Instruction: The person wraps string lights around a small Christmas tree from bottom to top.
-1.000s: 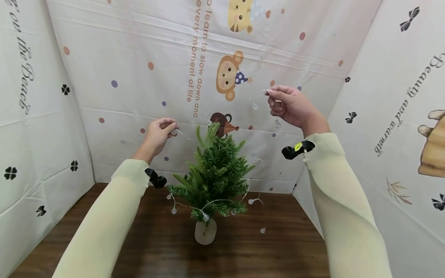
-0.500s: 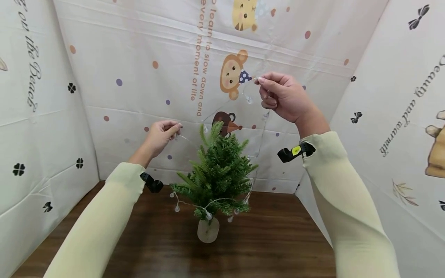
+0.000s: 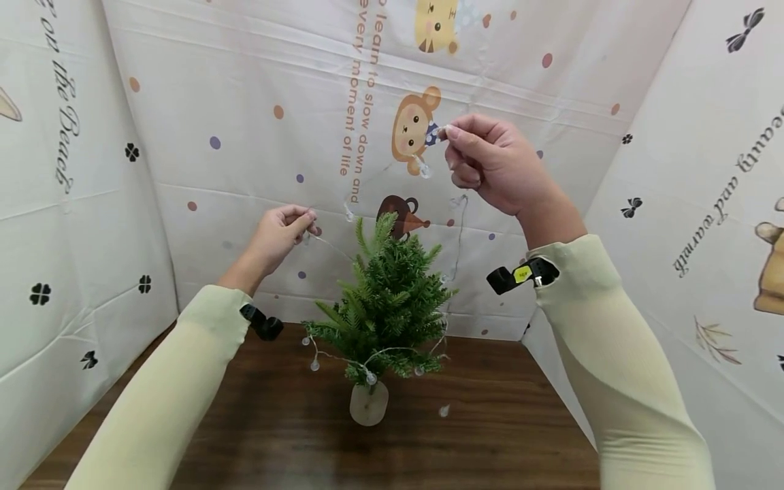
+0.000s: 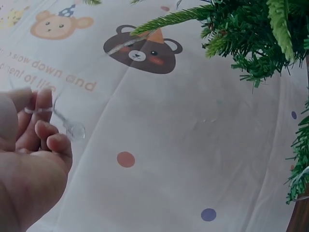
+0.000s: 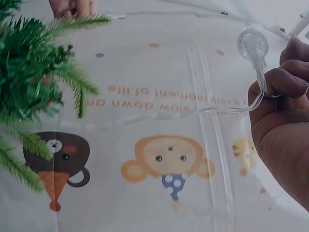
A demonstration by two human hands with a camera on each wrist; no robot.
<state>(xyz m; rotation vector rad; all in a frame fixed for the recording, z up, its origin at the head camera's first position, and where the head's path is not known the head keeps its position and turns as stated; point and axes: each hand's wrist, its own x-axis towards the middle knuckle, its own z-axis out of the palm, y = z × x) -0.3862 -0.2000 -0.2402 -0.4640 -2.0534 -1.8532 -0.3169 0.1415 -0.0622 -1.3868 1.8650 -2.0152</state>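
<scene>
A small green artificial Christmas tree [image 3: 392, 306] stands on its pale round base [image 3: 369, 403]. Clear bulbs of a string light [image 3: 371, 378] hang around its lower branches on a thin wire. To the left of the treetop my left hand [image 3: 275, 238] pinches the wire; a bulb [image 4: 75, 130] dangles by its fingers in the left wrist view. Higher up on the right, my right hand [image 3: 496, 163] pinches another stretch between thumb and forefinger. A clear round bulb [image 5: 252, 44] shows beside its fingers in the right wrist view. Part of the wire behind the tree is hidden.
The tree stands on a dark wood table [image 3: 490, 415]. A printed white cloth [image 3: 233, 190] hangs close behind it, with further cloth walls left and right. One loose bulb [image 3: 444, 410] shows low, right of the base.
My right hand has moved left and slightly up with the string light, closer to above the treetop. The left hand stays nearly in place, and the head view has shifted a little.
</scene>
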